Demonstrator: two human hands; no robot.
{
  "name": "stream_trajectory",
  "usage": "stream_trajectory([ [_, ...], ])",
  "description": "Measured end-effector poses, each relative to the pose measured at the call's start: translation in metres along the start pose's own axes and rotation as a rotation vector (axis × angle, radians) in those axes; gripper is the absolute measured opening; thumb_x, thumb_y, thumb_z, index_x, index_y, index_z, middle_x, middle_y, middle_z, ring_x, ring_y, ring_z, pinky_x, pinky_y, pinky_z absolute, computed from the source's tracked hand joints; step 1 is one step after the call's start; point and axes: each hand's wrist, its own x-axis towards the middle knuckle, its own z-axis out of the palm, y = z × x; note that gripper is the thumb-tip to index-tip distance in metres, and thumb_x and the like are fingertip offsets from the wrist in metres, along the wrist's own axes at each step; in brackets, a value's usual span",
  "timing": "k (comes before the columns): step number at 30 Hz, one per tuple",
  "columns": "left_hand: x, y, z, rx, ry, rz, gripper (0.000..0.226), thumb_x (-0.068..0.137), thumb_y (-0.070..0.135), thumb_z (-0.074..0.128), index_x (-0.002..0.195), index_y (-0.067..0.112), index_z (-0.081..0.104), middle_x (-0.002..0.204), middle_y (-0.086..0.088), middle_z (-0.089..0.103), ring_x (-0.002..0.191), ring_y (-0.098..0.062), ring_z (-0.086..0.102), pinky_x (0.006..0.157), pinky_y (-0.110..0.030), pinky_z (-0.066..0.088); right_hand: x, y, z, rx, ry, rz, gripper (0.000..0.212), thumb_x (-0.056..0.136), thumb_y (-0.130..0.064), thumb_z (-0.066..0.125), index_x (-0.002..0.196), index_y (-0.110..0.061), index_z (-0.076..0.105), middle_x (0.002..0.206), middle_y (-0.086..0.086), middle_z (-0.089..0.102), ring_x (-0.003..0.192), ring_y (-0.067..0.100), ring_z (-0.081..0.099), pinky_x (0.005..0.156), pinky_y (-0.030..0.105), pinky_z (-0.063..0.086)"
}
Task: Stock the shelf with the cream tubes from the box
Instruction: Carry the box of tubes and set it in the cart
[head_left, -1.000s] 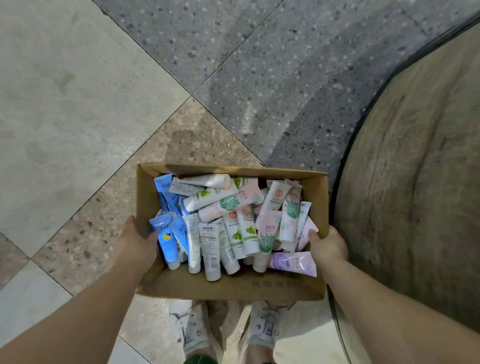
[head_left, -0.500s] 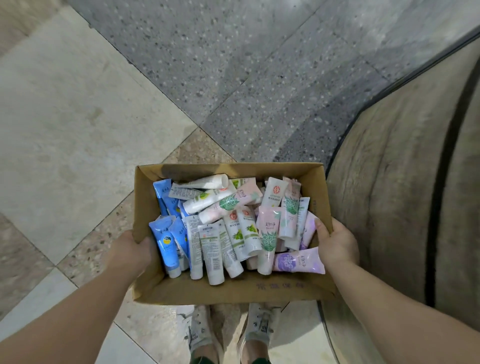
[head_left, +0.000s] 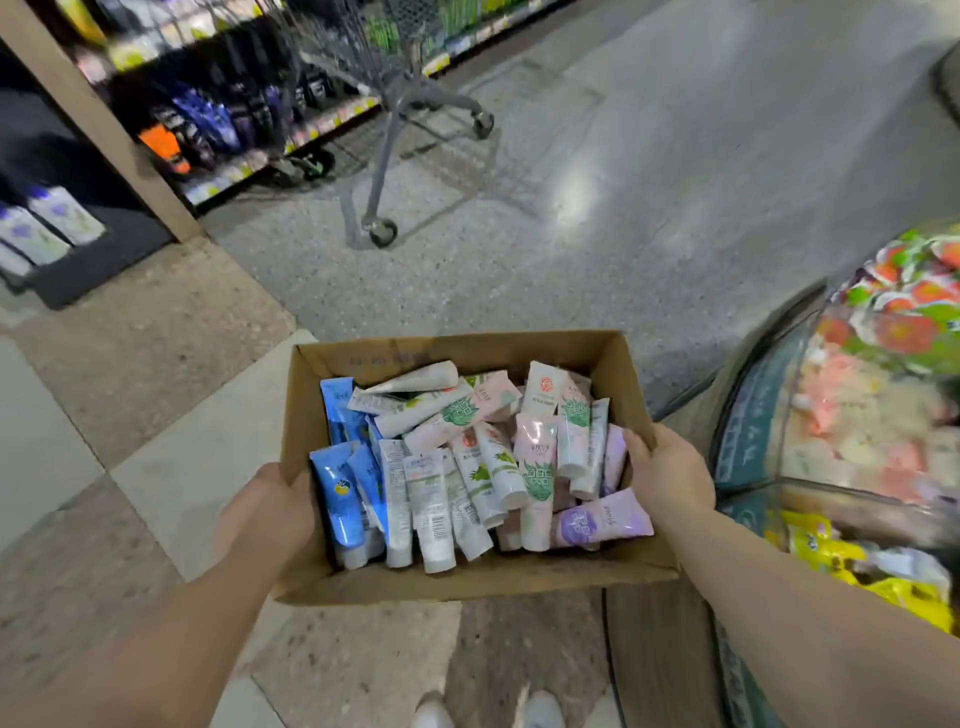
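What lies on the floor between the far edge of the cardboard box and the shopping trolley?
Nothing: in the head view, only bare speckled grey floor separates the cardboard box from the shopping trolley.

floor (head_left: 649, 171) ahead open | trolley (head_left: 395, 78) blocks far left | display case (head_left: 852, 415) crowds right
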Motion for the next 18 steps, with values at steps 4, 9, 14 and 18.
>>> stream_trajectory([
  [4,0.003,0.051,-0.116,0.038,0.025,0.071,0.045,0.094,0.048,0.036,0.103,0.01,0.058,0.11,-0.018,0.065,0.102,-0.037,0.061,0.082,-0.037,0.045,-0.004,-0.086,-0.086,-0.033,0.003,-0.051,0.037,0.099,-0.043,0.041,0.109,-0.012,0.06,0.11,0.013,0.064,0.102,0.033,0.058,0.078,0.036,0.042],
  [9,0.026,0.15,-0.237,0.143,0.047,0.305,0.04,0.097,0.038,0.039,0.104,0.008,0.064,0.113,-0.012,0.066,0.103,-0.03,0.061,0.081,-0.028,0.045,0.031,-0.171,-0.172,0.012,-0.003,-0.099,0.036,0.099,-0.032,0.047,0.107,-0.001,0.062,0.111,0.02,0.064,0.104,0.035,0.059,0.075,0.031,0.039],
  [14,0.059,0.275,-0.304,0.344,0.081,0.422,0.034,0.101,0.023,0.033,0.095,0.006,0.063,0.09,-0.012,0.059,0.093,-0.027,0.062,0.064,-0.03,0.041,0.122,-0.237,-0.232,-0.007,0.085,-0.138,0.039,0.096,-0.036,0.051,0.108,0.0,0.061,0.111,0.019,0.064,0.104,0.035,0.06,0.072,0.031,0.04],
  [18,0.133,0.358,-0.326,0.338,0.142,0.399,0.025,0.094,0.021,0.038,0.078,0.012,0.055,0.069,-0.003,0.049,0.069,-0.023,0.056,0.053,-0.028,0.034,0.222,-0.304,-0.277,-0.185,0.08,-0.238,0.039,0.099,-0.037,0.045,0.109,-0.004,0.061,0.117,0.016,0.064,0.11,0.032,0.058,0.075,0.028,0.038],
])
